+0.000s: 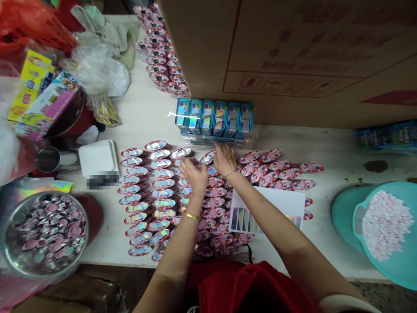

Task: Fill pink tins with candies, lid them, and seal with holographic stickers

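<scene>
Rows of small oval-topped packages (163, 183) stand on the white table; those on the left have shiny silver tops, and many on the right show pink round pieces. Between my hands is one silver-topped package (207, 157), tilted. My left hand (194, 174) is at its left side, fingers bent, and my right hand (225, 160) touches its right side with the fingers forward. What the fingertips press on is too small to tell. Under my right forearm lies a white sheet (267, 204) with dark and silvery strips.
Blue boxes (214, 118) in clear film stand beyond my hands, before a large carton (293, 56). A steel bowl (45, 271) of round pieces is at left, near a white square container (98, 158). A teal tub (347, 217) with white-pink pieces stands at right.
</scene>
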A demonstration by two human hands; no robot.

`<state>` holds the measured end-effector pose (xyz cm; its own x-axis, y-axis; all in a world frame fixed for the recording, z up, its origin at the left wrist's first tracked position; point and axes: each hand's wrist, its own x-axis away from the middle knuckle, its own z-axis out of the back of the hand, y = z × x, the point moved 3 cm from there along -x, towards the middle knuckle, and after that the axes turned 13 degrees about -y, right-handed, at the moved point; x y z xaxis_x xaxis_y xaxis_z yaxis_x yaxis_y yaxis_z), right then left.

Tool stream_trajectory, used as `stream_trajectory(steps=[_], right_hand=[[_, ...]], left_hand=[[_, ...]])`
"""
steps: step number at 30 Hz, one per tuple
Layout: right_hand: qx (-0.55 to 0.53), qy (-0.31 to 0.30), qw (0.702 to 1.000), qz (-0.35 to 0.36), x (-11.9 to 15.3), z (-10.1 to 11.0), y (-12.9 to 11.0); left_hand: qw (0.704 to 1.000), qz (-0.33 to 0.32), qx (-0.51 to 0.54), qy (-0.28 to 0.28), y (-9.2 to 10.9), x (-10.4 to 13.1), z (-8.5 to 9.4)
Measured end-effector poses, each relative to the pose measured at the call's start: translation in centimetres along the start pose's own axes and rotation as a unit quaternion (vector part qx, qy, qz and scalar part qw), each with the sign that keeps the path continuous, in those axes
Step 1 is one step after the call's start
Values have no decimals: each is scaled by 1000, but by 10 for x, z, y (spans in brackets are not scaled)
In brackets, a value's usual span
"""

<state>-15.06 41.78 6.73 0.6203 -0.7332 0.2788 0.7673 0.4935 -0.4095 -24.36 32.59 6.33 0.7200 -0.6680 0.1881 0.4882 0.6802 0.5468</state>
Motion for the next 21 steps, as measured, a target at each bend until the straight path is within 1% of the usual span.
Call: stream_trajectory(steps=[2,4,5,6,7,9,10,12,13,14,15,16,18,19,21], right_hand=[[-16,13,1000,21,4,4,3],[-46,45,997,43,17,13,13],[-64,70,994,49,29,19,21],[-82,102,990,46,45,26,32],[-98,139,985,32,64,33,46],[-116,222,968,-32,115,42,79],[-119,261,955,-81,145,44,96],[-116,318,920,-197,207,37,128],[-114,317,907,-251,235,30,141],[-114,301,898,-301,259,19,151],[-123,276,892,-336,279,8,158],[-135,248,892,-352,294,-3,162],[-159,207,897,-356,309,-19,161],[-172,202,898,-352,313,-23,158],[-201,221,889,-347,314,-24,151]], left_hand=[[1000,-12,8,13,0,0,5],[998,-51,43,7,-2,6,11],[994,-79,72,-15,-3,13,13],[987,-107,104,-52,-6,21,14],[977,-133,130,-100,-8,32,13],[954,-170,146,-200,-14,61,11],[945,-181,134,-236,-17,78,10],[937,-198,88,-274,-22,109,8],[936,-202,64,-282,-23,123,7],[936,-203,40,-285,-23,135,6],[937,-199,18,-287,-21,144,5],[938,-191,-2,-289,-20,151,4],[942,-171,-25,-289,-14,160,2],[943,-164,-29,-287,-11,161,1],[947,-163,-29,-276,-4,163,1]])
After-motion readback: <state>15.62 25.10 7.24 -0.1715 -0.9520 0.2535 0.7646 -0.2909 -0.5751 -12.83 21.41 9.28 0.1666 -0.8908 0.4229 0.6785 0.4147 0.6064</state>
